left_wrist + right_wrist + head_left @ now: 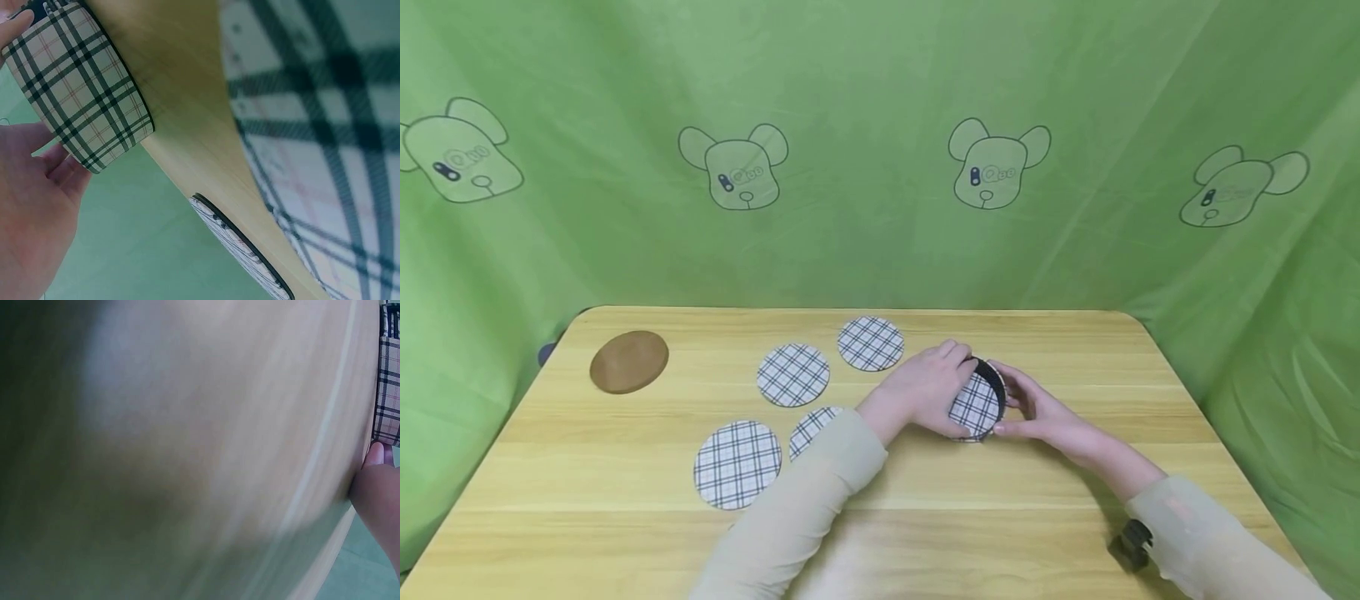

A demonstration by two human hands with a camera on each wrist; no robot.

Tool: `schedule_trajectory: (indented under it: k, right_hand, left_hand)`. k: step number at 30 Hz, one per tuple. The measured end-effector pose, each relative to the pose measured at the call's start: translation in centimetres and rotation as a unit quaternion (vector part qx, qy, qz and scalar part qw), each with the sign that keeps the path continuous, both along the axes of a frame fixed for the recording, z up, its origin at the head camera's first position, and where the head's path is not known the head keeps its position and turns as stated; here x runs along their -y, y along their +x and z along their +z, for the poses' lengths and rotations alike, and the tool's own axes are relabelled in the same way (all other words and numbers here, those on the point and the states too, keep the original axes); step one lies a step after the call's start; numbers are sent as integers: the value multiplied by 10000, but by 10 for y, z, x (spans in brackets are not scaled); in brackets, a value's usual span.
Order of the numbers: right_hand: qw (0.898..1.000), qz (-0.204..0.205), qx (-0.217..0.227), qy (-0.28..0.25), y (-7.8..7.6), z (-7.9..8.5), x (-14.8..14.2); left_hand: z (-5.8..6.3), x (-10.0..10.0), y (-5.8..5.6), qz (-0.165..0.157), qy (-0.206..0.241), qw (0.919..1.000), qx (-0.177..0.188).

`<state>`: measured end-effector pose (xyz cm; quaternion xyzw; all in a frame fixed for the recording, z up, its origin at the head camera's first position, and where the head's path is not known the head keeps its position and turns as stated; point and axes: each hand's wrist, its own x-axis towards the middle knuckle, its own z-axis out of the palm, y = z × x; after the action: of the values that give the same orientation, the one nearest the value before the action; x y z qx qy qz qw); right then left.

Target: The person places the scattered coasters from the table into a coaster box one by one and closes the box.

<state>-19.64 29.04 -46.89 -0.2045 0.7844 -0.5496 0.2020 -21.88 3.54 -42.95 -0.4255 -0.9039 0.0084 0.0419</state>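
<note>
Left hand (931, 388) spans plaid disc (977, 407), thumb and fingers at opposite edges, at mouth of round holder (81, 87); right hand (1047, 419) curls thumb and fingers about holder's right side. Tilted disc could jam against rim; loosened bracing could let holder skid.

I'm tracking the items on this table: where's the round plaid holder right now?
In the head view, the round plaid holder is right of centre, between the left hand and right hand, with loose plaid coasters off to its left.
</note>
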Motion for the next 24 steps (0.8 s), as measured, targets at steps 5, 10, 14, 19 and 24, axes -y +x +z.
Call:
schedule_trajectory:
  k: [5, 10, 14, 19, 24]
  right_hand:
    - [10000, -10, -9, 8, -1, 0, 0]
    - [10000, -9, -16, 8, -1, -1, 0]
    - [10000, -7, 0, 17, -1, 0, 1]
    - [10000, -11, 10, 45, 0, 2, 1]
    - [9999, -19, -7, 102, 1, 3, 1]
  left_hand:
    - [-1, 0, -1, -3, 19, 10000, -23]
    - [-1, 1, -1, 0, -17, 10000, 3]
    - [0, 2, -2, 11, 8, 10000, 41]
    - [2, 4, -2, 23, 58, 9998, 171]
    - [3, 7, -2, 15, 13, 9995, 317]
